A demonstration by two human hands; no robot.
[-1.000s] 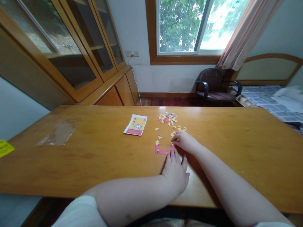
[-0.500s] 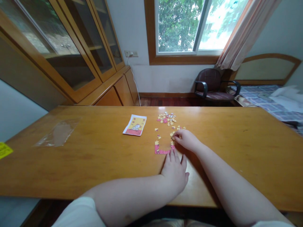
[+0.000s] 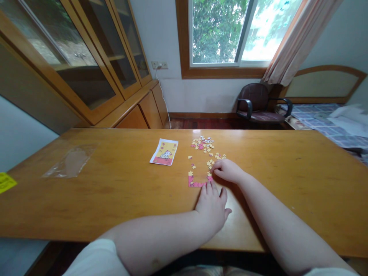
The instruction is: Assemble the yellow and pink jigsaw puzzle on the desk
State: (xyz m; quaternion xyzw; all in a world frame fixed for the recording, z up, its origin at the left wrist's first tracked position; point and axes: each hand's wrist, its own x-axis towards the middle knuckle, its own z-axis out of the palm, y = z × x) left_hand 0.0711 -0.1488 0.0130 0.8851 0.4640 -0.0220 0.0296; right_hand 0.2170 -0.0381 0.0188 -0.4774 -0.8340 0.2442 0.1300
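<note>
A partly joined jigsaw puzzle lies before me, its pink bottom row and short yellow-topped sides forming a U. My left hand rests flat with fingers spread, its fingertips on the bottom right corner. At the top of the right side is my right hand, thumb and fingers pinched together; whatever is between them is too small and hidden to make out. Loose yellow puzzle pieces lie just beyond those fingertips. Within and above the U are a few separate pieces.
Farther back sits a heap of puzzle pieces. A picture card with a white dog on yellow and pink lies to the left. A clear plastic bag is on the table's left part, near a yellow label at the edge.
My right hand has shifted slightly toward me, from the loose yellow pieces to the puzzle's right side. My left hand stays on the corner, its thumb a little farther out.
</note>
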